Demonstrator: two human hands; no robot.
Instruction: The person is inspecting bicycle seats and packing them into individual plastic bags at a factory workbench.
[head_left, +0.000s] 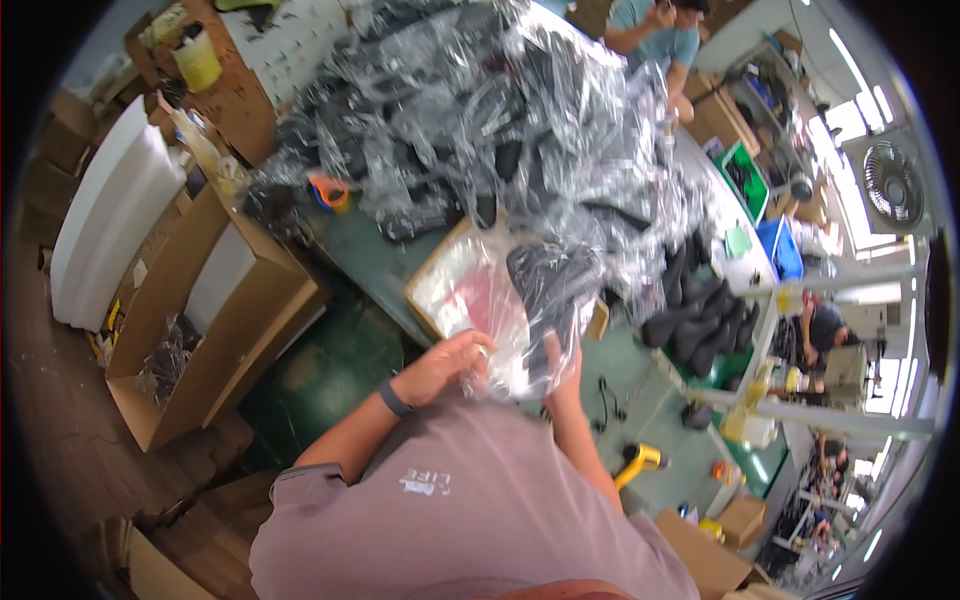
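Note:
Right in front of my body, a clear plastic bag point(505, 300) is held with a dark, rounded, padded-looking piece point(552, 275) inside its right part. My left hand point(455, 362) pinches the bag's near left edge, and a dark band circles that wrist. On the other side, my right hand point(563, 372) is closed around the lower right of the bag, its fingers partly hidden by the film. Beneath the bag lies an open cardboard box point(424, 283) lined with clear film, where something reddish shows through.
A large heap of bagged dark pieces point(450, 120) covers the far table. Bare black pieces point(705, 320) lie to the right, above a yellow heat gun point(640, 463). An open cardboard carton point(255, 265) stands left. Another person point(660, 40) sits beyond the table.

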